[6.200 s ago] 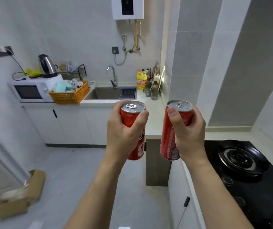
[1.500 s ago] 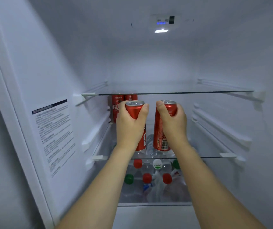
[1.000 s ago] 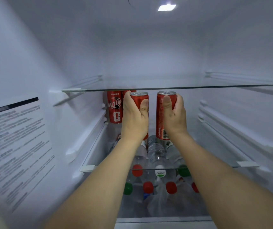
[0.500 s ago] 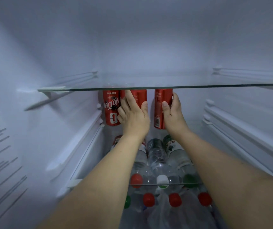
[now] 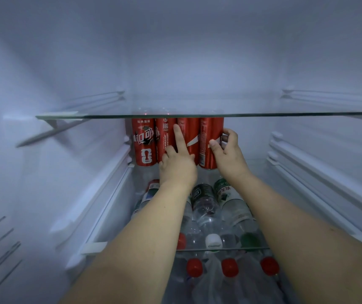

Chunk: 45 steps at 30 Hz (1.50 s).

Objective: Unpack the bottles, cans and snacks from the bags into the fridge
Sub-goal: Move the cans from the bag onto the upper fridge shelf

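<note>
Several red cola cans stand in a row at the back of the fridge's middle glass shelf. My right hand grips the rightmost can, thumb on its front and fingers curled round its right side. My left hand points its straight index finger up against the can beside it, with the other fingers curled. Two more cans stand to the left, untouched. The can tops are hidden behind the upper glass shelf.
Clear plastic bottles with red, white and green caps lie under the middle shelf, beneath my forearms. White rails line both side walls. The right half of the middle shelf holds nothing, as does the upper shelf.
Both hands carried their cans deeper in and set them down beside the two at the back. My left hand has let go of its can and now touches it with one finger.
</note>
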Motion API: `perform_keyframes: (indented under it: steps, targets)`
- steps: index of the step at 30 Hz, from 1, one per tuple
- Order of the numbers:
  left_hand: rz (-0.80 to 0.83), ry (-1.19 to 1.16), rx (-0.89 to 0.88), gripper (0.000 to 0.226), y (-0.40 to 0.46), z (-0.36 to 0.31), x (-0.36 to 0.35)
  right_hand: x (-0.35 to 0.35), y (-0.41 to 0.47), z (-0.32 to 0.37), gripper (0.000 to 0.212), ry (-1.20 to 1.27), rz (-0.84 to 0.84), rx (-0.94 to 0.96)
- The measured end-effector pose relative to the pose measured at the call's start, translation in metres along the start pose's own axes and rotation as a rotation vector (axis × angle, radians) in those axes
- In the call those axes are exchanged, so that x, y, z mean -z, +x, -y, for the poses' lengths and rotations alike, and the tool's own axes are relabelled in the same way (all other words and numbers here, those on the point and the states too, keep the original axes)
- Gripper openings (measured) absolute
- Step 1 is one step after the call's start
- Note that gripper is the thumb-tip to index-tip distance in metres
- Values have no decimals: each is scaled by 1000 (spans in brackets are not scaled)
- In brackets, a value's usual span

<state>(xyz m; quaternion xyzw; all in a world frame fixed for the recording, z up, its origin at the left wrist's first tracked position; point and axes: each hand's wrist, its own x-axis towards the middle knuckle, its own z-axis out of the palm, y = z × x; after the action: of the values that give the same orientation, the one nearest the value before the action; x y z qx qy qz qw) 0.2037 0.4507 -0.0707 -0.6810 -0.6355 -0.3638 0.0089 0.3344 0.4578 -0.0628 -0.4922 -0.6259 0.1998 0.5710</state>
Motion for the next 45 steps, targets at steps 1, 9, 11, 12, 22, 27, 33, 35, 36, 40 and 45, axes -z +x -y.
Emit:
perform_keyframes:
  steps: [1,9,11,12,22,27,33,35,36,40,45]
  targets:
    - [32,13,-2,85,0,1,-1,0,-1,0,47,-7,3,-18]
    - [58,29,-1,92,0,2,0,-2,8,-8,29,-162,-9,-139]
    - [50,31,-9,92,0,2,-1,-3,8,-8,27,-173,-10,-142]
    - [45,31,-10,92,1,2,-1,-3,8,-8,28,-172,-11,-141]
    - [42,59,-17,93,1,3,-2,-1,5,-6,36,-158,-8,-163]
    - [55,44,-21,88,-2,2,2,1,-4,5,48,-193,18,-185]
    - [152,-4,-6,76,-12,-3,15,16,-29,24,43,-530,151,-254]
    - [197,-19,18,73,-18,-5,24,26,-40,28,46,-650,197,-268]
    - [206,-16,23,70,-21,-6,28,32,-45,32,49,-727,223,-268]
    - [157,-17,-83,60,-37,-9,49,54,-75,48,63,-971,314,-212]
    - [66,120,-370,57,-73,-14,77,76,-113,68,67,-1066,370,-176]
